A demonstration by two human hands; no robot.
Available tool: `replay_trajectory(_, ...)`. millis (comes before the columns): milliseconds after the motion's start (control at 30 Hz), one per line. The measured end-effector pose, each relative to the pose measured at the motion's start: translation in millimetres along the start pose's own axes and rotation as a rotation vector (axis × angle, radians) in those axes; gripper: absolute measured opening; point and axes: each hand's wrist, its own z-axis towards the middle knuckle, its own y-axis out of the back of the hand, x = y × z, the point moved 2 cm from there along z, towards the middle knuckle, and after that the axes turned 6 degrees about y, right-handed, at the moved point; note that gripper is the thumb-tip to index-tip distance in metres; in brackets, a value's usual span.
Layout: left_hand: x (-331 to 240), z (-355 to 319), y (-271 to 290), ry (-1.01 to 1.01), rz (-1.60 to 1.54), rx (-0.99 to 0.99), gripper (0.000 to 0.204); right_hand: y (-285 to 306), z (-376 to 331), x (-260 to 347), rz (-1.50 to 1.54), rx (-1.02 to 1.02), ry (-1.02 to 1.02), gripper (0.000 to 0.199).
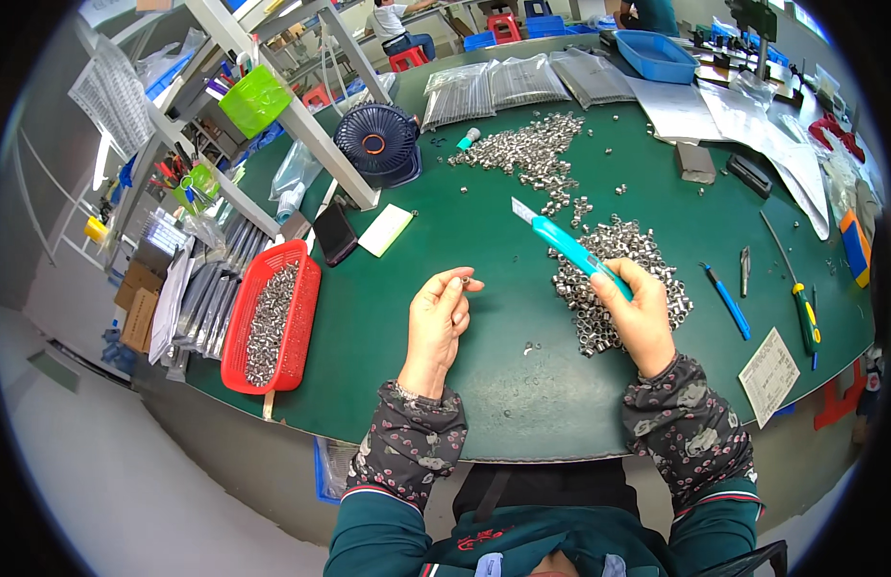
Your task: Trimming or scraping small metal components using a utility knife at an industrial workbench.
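My right hand (640, 313) is closed around a turquoise box cutter (572, 247), its blade out and pointing up and to the left. My left hand (432, 325) pinches a small metal ring (467, 282) between thumb and forefinger, apart from the blade. Under and beside the right hand lies a heap of short silvery metal sleeves (585, 310). A second, looser spread of the same sleeves (532, 152) lies farther back. To the left stands a red plastic basket (304, 332) filled with small metal parts.
On the green table (388, 327) sit a dark fan (376, 144), a phone (335, 234) and a yellow notepad (388, 230). A blue-handled tool (726, 303), a screwdriver (806, 313) and a printed paper (769, 375) lie right. Bagged rods (529, 82) and a blue tray (655, 58) line the back.
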Motion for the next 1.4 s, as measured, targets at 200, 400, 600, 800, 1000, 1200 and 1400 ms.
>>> replay_trajectory(200,3.5,1.4,0.2,0.069,-0.122,0.071,0.016,1.2,1.2,-0.9,-0.018,-0.01,0.012,0.023)
replay_trajectory(400,6.3,0.7,-2.8,0.052,-0.139,0.114,0.012,-3.0,-0.3,0.5,-0.008,0.11,-0.007,0.024)
replay_trajectory(600,6.2,2.0,1.0,0.056,-0.238,0.171,0.01,-3.5,-0.4,-5.2,-0.092,0.275,-0.028,0.031)
replay_trajectory(800,4.7,2.3,3.3,0.024,-0.236,0.181,0.011,-6.4,-1.3,-5.6,-0.064,0.414,-0.093,0.03)
replay_trajectory(1000,5.2,1.5,3.6,0.023,-0.23,0.175,0.012,-6.9,-1.8,-3.6,-0.136,0.426,-0.078,0.03)
replay_trajectory(1200,6.3,3.2,4.6,0.08,-0.25,0.17,0.016,3.9,3.2,8.8,-0.016,0.134,0.094,0.023)
replay_trajectory(1400,-4.6,11.7,-20.8,0.216,-0.219,0.179,0.013,10.6,8.5,-0.8,0.216,-0.117,0.026,0.021)
